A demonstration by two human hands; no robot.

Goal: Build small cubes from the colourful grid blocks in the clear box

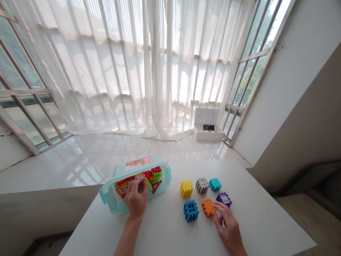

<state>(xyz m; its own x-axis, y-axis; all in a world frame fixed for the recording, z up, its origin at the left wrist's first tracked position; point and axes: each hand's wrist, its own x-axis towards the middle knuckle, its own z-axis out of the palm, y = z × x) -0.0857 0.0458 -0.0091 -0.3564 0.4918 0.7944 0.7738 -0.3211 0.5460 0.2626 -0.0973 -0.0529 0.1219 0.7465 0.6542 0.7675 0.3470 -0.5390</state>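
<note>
My left hand (137, 197) reaches into a light teal plastic tub (114, 206), its fingers pinched together. A green plastic piece (148, 184) shows at the fingertips. Around it in the tub lie red interlocking pieces (156, 169) and an orange window panel (123, 189). My right hand (227, 225) has its fingers apart, with fingertips at the right edge of an orange notched block (209, 207). Close by are a purple block (224, 200) with a white window, a blue block (191, 211), a yellow one (186, 188), a grey one (202, 185) and a turquoise one (215, 184).
The tub and blocks stand on a white table (165, 234). Beyond it is a glossy tiled sill (87, 160) with an open white box (208, 133) at the back right. Sheer white curtains (160, 71) hang before barred windows.
</note>
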